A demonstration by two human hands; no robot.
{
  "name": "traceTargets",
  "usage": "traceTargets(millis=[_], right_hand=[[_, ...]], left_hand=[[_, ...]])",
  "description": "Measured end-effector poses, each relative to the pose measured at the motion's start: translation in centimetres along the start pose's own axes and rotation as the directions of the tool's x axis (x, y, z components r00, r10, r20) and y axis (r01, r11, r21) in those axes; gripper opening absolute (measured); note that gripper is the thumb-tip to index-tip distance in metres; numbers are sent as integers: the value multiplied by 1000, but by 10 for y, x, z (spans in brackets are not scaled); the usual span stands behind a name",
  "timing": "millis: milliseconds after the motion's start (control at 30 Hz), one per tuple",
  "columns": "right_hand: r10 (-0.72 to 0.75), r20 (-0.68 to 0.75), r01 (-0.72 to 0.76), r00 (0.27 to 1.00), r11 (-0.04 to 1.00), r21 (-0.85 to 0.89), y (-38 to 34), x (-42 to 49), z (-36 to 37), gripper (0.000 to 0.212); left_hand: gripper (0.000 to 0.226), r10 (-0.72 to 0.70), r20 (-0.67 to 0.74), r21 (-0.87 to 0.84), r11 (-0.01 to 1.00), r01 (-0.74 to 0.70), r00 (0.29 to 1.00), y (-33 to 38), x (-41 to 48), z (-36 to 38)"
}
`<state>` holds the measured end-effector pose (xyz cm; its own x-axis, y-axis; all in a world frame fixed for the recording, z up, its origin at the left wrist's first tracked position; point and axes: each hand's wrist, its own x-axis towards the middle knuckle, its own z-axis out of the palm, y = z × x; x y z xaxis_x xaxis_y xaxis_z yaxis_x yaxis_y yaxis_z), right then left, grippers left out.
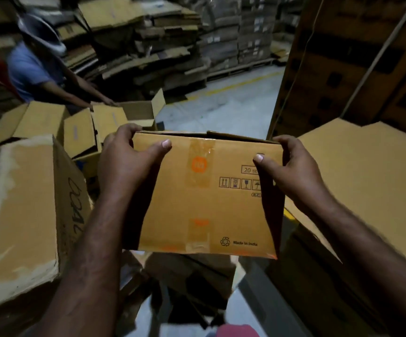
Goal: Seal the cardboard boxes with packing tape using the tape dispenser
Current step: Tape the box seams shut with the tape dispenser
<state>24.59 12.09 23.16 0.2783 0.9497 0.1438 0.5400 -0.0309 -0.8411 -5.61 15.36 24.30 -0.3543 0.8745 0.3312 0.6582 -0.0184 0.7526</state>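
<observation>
a big worn box (19,203) stands far left, another person (34,69) reaching over open boxes behind it. the left grip (126,161) holds the top left corner of the one cardboard box (209,210), which is up in the air at centre. the right grip (294,171) holds its top right corner. two tape strips (198,164) show on its near face, and no tape dispenser is in view. a far top flap looks raised. it could spring open, or the box could slip, if either grip loosens.

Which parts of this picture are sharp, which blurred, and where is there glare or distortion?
Head view: the held box is sharp, its tape glints; the other person is motion-blurred; edges are dim and bowed by the wide lens.
</observation>
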Motion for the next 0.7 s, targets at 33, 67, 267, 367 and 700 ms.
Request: traceTargets(millis=[33,67,267,367,700], right_hand=[[-24,-14,25,1000,1000,8,-8,2,-6,67],[-49,-22,49,999,999,0,-15,3,-11,74],[-155,-105,147,982,986,-78,-43,6,-33,87],[-192,-187,169,963,977,-131,-49,3,-51,78],[-219,-533,42,817,945,-325,-23,-31,-172,78]], left_hand=[[71,28,-14,3,1000,-28,1000,11,4,-4],[71,54,-29,5,999,-54,998,20,8,-8],[67,178,-137,-42,982,-185,974,52,21,-15],[61,215,-220,-81,968,-237,952,71,20,-8],[58,389,-122,-472,786,-398,913,163,2,95]])
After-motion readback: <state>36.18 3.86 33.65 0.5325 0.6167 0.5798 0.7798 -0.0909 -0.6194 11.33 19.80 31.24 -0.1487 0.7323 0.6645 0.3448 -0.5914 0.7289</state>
